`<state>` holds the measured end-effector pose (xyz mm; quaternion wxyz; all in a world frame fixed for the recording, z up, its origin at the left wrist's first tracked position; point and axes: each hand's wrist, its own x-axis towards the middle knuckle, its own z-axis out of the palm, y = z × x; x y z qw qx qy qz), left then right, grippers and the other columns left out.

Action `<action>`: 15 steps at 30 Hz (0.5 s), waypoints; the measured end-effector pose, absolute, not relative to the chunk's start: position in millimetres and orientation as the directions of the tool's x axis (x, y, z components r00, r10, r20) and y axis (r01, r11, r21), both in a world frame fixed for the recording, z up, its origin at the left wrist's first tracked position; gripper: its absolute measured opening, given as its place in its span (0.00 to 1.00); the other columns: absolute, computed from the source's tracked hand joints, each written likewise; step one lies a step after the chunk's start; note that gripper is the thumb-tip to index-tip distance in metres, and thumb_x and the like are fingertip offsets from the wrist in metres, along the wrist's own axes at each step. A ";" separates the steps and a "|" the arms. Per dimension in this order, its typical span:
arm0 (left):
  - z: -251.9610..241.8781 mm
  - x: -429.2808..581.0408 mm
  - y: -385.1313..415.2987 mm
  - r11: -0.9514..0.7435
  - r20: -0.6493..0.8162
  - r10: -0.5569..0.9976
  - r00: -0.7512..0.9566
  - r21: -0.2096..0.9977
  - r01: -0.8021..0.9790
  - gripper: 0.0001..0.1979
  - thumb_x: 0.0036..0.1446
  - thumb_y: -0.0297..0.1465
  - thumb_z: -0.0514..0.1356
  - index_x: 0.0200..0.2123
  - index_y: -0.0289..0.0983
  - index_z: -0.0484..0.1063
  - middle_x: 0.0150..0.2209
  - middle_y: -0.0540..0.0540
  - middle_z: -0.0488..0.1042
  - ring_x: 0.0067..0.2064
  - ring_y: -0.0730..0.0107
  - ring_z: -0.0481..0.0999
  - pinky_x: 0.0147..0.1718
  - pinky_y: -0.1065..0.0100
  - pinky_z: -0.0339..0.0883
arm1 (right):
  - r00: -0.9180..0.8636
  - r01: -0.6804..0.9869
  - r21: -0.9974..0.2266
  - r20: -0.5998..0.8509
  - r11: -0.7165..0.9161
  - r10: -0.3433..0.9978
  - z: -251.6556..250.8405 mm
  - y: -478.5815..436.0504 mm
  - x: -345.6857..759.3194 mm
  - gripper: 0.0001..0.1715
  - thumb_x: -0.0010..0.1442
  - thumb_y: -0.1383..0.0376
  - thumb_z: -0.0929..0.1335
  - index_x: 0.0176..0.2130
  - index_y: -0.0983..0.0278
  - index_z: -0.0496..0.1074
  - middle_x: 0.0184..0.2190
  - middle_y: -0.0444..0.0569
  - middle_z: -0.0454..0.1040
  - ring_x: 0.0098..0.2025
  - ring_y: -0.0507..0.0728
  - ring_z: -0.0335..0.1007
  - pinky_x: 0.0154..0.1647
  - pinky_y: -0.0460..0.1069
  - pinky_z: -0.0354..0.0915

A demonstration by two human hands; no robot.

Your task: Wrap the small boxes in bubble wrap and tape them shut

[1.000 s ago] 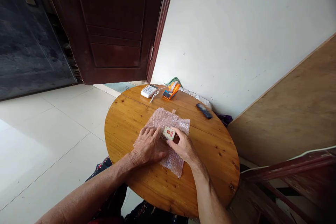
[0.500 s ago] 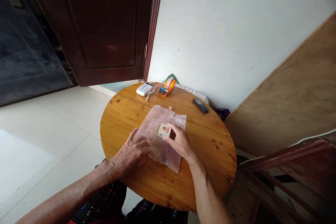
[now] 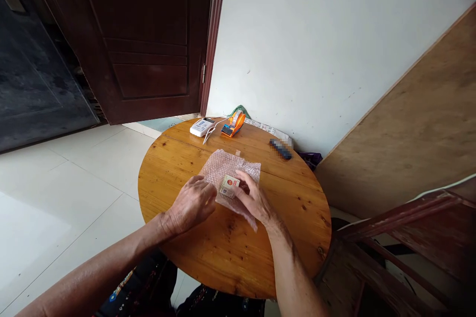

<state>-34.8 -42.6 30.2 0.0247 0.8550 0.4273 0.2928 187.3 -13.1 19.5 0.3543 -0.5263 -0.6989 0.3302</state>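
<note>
A sheet of bubble wrap (image 3: 223, 167) lies on the round wooden table (image 3: 208, 252). On it rests a small cream box with a red label (image 3: 229, 185). My right hand (image 3: 253, 199) lies over the box's right side, fingers curled on it. My left hand (image 3: 192, 203) grips the near left edge of the bubble wrap, which is lifted and folding toward the box.
At the table's far edge sit a white device (image 3: 202, 127) with a cord, an orange tape dispenser (image 3: 232, 125) and a dark bar-shaped object (image 3: 280, 149). A dark wooden door (image 3: 145, 34) stands behind, a leaning wooden board (image 3: 416, 129) at right, tiled floor at left.
My left hand slid off the middle of the wrap to its near left edge and now lifts that edge toward the box. The right hand stays on the box.
</note>
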 end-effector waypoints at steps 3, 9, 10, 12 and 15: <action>49.2 -21.0 -21.9 -0.518 0.445 0.825 0.349 0.344 0.783 0.08 0.56 0.23 0.54 0.30 0.38 0.71 0.28 0.46 0.77 0.33 0.64 0.75 0.40 0.64 0.67 | -0.156 0.319 -0.929 0.144 0.188 0.977 26.7 -12.7 200.2 0.37 0.60 0.40 0.63 0.58 0.59 0.68 0.55 0.55 0.74 0.57 0.64 0.69 0.58 0.59 0.64; 57.3 1.8 24.2 -0.517 0.344 0.844 0.412 0.318 0.795 0.09 0.55 0.24 0.55 0.31 0.37 0.75 0.32 0.44 0.79 0.37 0.61 0.78 0.43 0.63 0.66 | -0.109 0.162 -0.981 0.092 0.109 0.990 28.0 -9.5 217.6 0.51 0.49 0.35 0.68 0.60 0.63 0.65 0.52 0.58 0.76 0.55 0.67 0.72 0.54 0.59 0.67; 55.3 3.0 28.9 -0.517 0.326 0.846 0.421 0.315 0.796 0.09 0.55 0.23 0.55 0.31 0.37 0.75 0.32 0.44 0.80 0.38 0.60 0.78 0.44 0.62 0.66 | -0.096 0.192 -0.977 0.074 0.091 0.993 26.7 -9.1 216.6 0.51 0.47 0.38 0.71 0.60 0.63 0.66 0.50 0.58 0.77 0.54 0.66 0.72 0.53 0.59 0.67; 50.5 2.4 35.2 -0.496 0.286 0.864 0.415 0.333 0.802 0.10 0.55 0.23 0.55 0.32 0.37 0.76 0.33 0.43 0.80 0.39 0.60 0.78 0.45 0.62 0.67 | -0.056 0.284 -0.956 0.063 0.077 0.996 24.2 -8.7 211.7 0.42 0.47 0.46 0.74 0.55 0.63 0.70 0.48 0.56 0.78 0.52 0.65 0.73 0.52 0.58 0.67; 44.8 -4.4 38.2 -0.454 0.248 0.891 0.381 0.428 0.782 0.09 0.57 0.26 0.56 0.36 0.37 0.78 0.32 0.44 0.80 0.38 0.60 0.79 0.44 0.62 0.68 | 0.009 0.423 -0.901 0.109 0.095 0.994 22.2 -8.8 202.3 0.21 0.51 0.55 0.71 0.44 0.61 0.77 0.43 0.51 0.80 0.46 0.62 0.75 0.49 0.55 0.67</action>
